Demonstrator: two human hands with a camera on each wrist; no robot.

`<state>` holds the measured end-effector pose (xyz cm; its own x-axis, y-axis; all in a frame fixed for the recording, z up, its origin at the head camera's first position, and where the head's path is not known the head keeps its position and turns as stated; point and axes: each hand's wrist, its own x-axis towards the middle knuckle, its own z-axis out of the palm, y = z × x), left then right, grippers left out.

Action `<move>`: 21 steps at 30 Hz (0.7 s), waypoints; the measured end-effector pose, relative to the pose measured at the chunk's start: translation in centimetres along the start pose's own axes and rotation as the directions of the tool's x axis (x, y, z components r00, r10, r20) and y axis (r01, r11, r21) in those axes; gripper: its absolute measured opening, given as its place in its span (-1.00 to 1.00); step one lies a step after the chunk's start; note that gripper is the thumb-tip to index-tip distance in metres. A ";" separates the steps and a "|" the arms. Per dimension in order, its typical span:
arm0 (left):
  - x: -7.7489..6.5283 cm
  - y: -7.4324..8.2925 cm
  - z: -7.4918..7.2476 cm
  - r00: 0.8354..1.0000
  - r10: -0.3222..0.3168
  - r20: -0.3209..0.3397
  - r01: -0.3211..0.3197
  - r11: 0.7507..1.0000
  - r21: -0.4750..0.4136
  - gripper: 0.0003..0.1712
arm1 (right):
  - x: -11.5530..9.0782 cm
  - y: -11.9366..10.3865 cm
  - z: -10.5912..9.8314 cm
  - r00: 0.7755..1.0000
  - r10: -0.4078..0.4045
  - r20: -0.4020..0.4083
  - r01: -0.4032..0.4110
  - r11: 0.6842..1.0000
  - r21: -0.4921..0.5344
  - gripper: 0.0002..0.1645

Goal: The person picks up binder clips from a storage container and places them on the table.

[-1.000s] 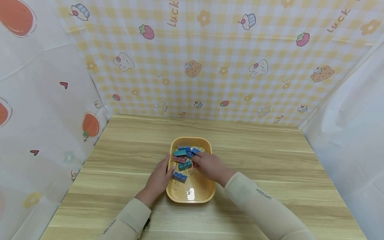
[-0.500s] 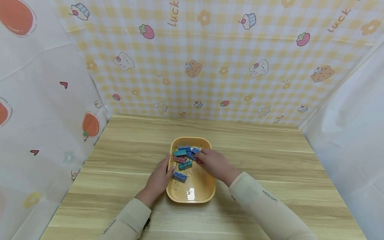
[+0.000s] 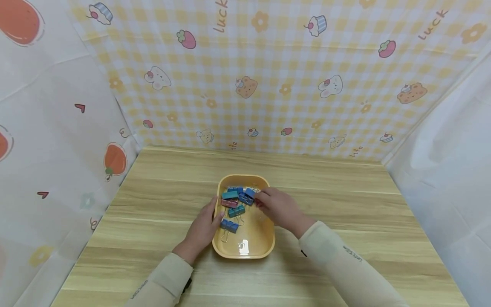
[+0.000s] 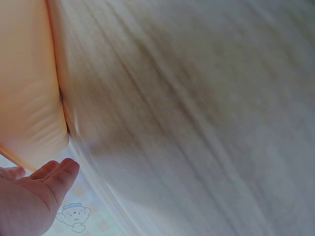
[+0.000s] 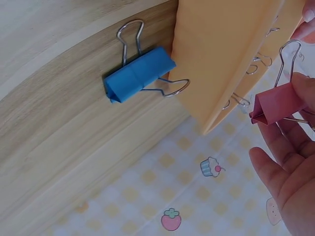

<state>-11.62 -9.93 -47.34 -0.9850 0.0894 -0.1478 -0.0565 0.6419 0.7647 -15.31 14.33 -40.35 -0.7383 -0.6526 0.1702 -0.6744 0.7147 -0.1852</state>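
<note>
In the head view my left hand [image 3: 201,228] holds the left side of a yellow-orange plastic tray [image 3: 245,251], thumb over the rim and fingers along the outer wall. The left wrist view shows those fingers [image 4: 61,179] against the wall. My right hand [image 3: 281,209] is over the tray's right rim. Seen from the right wrist, it pinches a pink binder clip [image 5: 280,101] by its body, wire handles spread. Several binder clips lie in the tray's far and left parts, among them a teal one [image 3: 230,195], a pink one [image 3: 229,203] and a blue one [image 3: 229,226].
A blue binder clip [image 5: 140,73] lies on the wooden table [image 5: 59,113] beside the tray's outer wall; the right hand and arm hide it in the head view. Yellow checked cloth [image 3: 284,111] hangs behind the table, with white cloth at both sides.
My right hand has drawn back to the right, from among the clips toward the tray's right rim. The left hand keeps its hold on the tray.
</note>
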 end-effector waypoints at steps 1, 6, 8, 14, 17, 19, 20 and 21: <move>0.0 0.0 0.0 1.000 0.001 0.001 -0.001 1.000 0.000 -0.25 | -0.1 0.1 0.0 1.000 -0.003 -0.009 0.003 1.000 0.006 -0.69; 0.0 0.0 -0.1 1.000 -0.002 0.004 0.002 1.000 -0.008 -0.25 | -0.4 0.5 -0.2 0.999 0.001 -0.043 -0.001 1.000 -0.013 -0.71; 0.1 0.0 -0.1 1.000 -0.004 0.005 0.004 1.000 -0.005 -0.25 | -0.6 0.7 -0.3 0.999 0.011 -0.052 -0.012 1.000 -0.019 -0.70; 0.1 0.0 -0.1 1.000 0.007 0.003 -0.007 1.000 0.004 -0.25 | -1.0 1.3 -0.5 0.997 0.043 -0.069 -0.043 0.999 -0.009 -0.68; 0.0 0.0 -0.1 1.000 0.015 0.004 -0.015 1.000 0.003 -0.25 | -1.2 1.7 -0.3 0.996 0.047 -0.082 -0.049 0.999 -0.021 -0.65; 0.0 0.0 -0.1 1.000 0.022 0.001 -0.022 1.000 0.005 -0.26 | -1.3 1.9 -0.3 0.994 0.052 -0.091 -0.054 0.998 -0.022 -0.63; 0.0 0.0 -0.1 1.000 0.026 -0.002 -0.026 1.000 0.007 -0.26 | -1.4 2.0 -0.3 0.994 0.056 -0.092 -0.058 0.998 -0.022 -0.62; 0.0 -0.1 0.0 1.000 0.027 -0.003 -0.027 1.000 0.010 -0.26 | -1.5 2.1 -0.2 0.994 0.060 -0.093 -0.062 0.998 -0.016 -0.61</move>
<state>-11.59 -9.99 -47.36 -0.9866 0.1046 -0.1256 -0.0284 0.6470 0.7620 -15.64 16.88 -40.75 -0.7742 -0.5823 0.2482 -0.6274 0.7577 -0.1796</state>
